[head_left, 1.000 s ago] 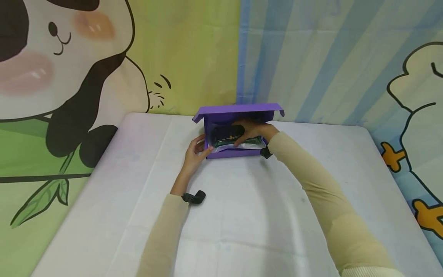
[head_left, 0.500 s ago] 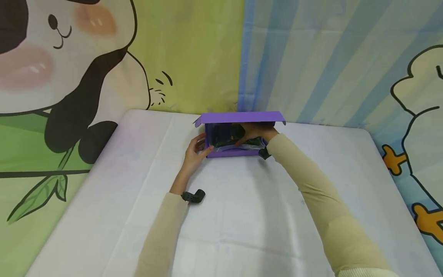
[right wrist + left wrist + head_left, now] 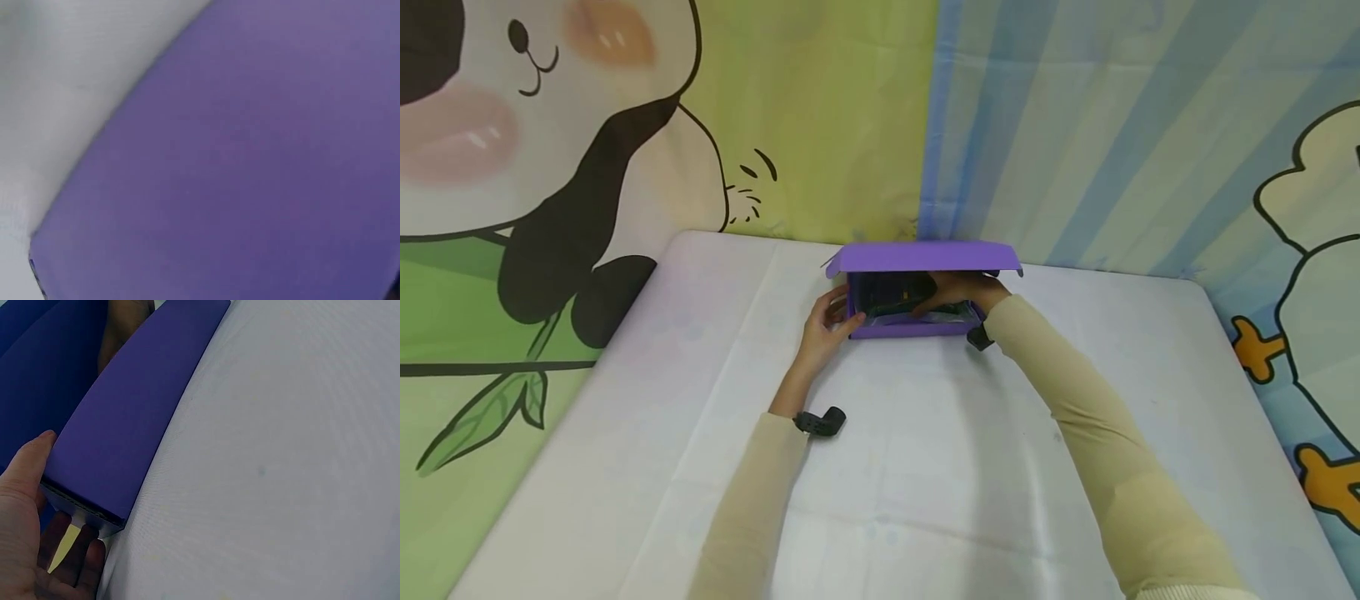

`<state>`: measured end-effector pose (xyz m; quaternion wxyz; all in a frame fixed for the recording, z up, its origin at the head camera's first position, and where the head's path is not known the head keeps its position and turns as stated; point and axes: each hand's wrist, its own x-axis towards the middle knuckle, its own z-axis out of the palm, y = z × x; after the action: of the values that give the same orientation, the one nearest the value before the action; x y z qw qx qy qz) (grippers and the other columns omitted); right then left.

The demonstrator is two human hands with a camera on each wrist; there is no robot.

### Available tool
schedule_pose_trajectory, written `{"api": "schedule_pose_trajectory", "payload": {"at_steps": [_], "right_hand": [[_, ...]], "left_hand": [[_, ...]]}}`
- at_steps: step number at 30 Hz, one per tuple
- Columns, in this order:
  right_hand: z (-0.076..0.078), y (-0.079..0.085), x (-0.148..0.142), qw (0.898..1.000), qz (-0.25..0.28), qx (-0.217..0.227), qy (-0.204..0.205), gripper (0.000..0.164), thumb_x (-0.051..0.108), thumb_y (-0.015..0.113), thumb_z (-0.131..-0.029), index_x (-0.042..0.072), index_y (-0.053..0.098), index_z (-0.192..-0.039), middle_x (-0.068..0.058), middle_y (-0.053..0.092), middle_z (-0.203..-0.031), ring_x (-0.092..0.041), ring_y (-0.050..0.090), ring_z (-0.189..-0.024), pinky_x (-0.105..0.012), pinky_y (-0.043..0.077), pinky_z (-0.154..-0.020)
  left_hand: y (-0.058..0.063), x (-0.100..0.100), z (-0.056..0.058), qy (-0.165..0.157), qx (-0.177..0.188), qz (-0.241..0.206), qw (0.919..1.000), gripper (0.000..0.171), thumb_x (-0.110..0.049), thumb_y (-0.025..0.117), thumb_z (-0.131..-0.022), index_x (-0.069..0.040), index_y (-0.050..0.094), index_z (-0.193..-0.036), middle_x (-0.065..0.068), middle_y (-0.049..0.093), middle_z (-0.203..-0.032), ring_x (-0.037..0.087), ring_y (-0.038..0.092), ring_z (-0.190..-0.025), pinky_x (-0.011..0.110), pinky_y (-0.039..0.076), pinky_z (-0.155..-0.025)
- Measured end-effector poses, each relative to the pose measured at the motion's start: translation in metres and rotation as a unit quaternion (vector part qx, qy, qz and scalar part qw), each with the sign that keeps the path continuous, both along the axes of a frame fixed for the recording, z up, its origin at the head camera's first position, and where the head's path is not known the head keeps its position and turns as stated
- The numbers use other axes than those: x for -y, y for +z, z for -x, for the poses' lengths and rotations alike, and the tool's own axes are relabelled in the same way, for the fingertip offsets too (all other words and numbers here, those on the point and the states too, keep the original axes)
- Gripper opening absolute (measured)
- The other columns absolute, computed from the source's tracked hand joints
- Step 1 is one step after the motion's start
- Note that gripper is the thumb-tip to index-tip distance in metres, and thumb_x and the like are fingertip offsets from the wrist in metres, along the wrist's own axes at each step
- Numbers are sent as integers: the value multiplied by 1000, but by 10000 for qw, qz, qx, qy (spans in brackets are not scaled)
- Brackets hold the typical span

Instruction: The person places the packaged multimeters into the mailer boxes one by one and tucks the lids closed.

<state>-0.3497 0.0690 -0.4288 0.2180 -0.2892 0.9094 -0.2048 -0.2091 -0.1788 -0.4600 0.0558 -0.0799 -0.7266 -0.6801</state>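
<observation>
A purple cardboard box (image 3: pixel 917 331) lies at the back of the table with its open side facing me and its lid (image 3: pixel 925 257) hanging over the opening. My left hand (image 3: pixel 818 335) grips the box's left end; in the left wrist view its thumb (image 3: pixel 34 459) lies along the edge and fingers curl beneath the end. My right hand (image 3: pixel 964 292) reaches inside under the lid, at a dark packaged item (image 3: pixel 880 292); its fingertips are hidden, so I cannot tell whether they grip it. Shiny clear wrapping (image 3: pixel 891 319) shows along the bottom. Purple cardboard (image 3: pixel 237 162) fills most of the right wrist view.
A white cloth (image 3: pixel 887 467) covers the table. Behind it hangs a cartoon backdrop (image 3: pixel 820 117), close behind the box. Black wrist cameras (image 3: pixel 822 422) sit on both wrists.
The box's lid has swung down toward me, covering more of the right hand and the opening. Both hands stay nearly in place; the view has shifted slightly.
</observation>
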Motion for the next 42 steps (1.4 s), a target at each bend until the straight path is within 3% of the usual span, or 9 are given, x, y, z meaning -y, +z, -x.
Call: {"api": "schedule_pose_trajectory", "payload": {"at_steps": [4, 9, 12, 17, 23, 29, 37, 42], "right_hand": [[-4, 1, -2, 9994, 110, 135, -287, 107, 48, 81, -75, 15, 20, -156, -8, 26, -158, -26, 23, -145, -45, 22, -118], [-23, 22, -1, 9939, 278, 613, -870, 98, 42, 82, -75, 9, 30, -151, -11, 35, -151, -28, 31, -140, -45, 25, -116], [-32, 32, 0, 9897, 399, 706, -1184, 96, 45, 84, -71, 8, 36, -146, -11, 40, -146, -28, 36, -135, -45, 30, -114], [-42, 43, 1, 9834, 502, 911, -1483, 83, 38, 85, -73, 10, 44, -140, -9, 46, -140, -26, 39, -132, -45, 33, -112], [-41, 27, -1, 9896, 360, 541, -1283, 88, 47, 79, -77, 7, 38, -144, -12, 43, -140, -27, 38, -130, -44, 29, -113], [-44, 12, -5, 9950, 358, 33, -934, 89, 41, 76, -80, 0, 32, -146, -19, 40, -144, -31, 36, -133, -45, 28, -115], [-55, 10, -10, 9916, 820, -93, -998, 76, 28, 64, -89, 1, 25, -150, -22, 34, -150, -34, 32, -140, -46, 28, -115], [-71, 10, -19, 9866, 1363, -79, -897, 67, 24, 63, -92, 6, 32, -149, -20, 34, -151, -35, 29, -142, -49, 27, -115]], "left_hand": [[1, -1, 1, 2, -100, -13, 9999, 60, 0, 68, -89, 11, 39, -141, 28, 34, -148, 45, 39, -133, 57, 35, -107], [2, -3, 1, 49, -101, 14, 9999, 60, 0, 67, -89, 12, 39, -140, 29, 34, -148, 45, 40, -134, 57, 36, -106], [3, -3, 1, 34, -44, 9, 10000, 58, 1, 67, -90, 13, 40, -139, 31, 34, -147, 45, 39, -134, 57, 36, -106], [3, -2, 1, 11, 22, -31, 10000, 55, 1, 66, -90, 10, 41, -139, 31, 39, -145, 44, 40, -133, 55, 37, -105], [1, -2, 1, -109, -125, -39, 9999, 54, 3, 65, -90, 13, 40, -138, 33, 38, -143, 47, 40, -131, 56, 38, -105], [3, -1, -2, -62, -10, 50, 10000, 54, 3, 65, -90, 11, 40, -138, 33, 39, -143, 47, 43, -129, 53, 40, -104], [4, 1, 0, -48, -47, 97, 9999, 55, 2, 65, -91, 9, 39, -139, 32, 40, -143, 46, 43, -129, 52, 40, -104], [2, 0, -1, -34, 84, 151, 9998, 59, -1, 65, -91, 7, 36, -142, 31, 41, -144, 45, 45, -128, 49, 43, -102]]}}
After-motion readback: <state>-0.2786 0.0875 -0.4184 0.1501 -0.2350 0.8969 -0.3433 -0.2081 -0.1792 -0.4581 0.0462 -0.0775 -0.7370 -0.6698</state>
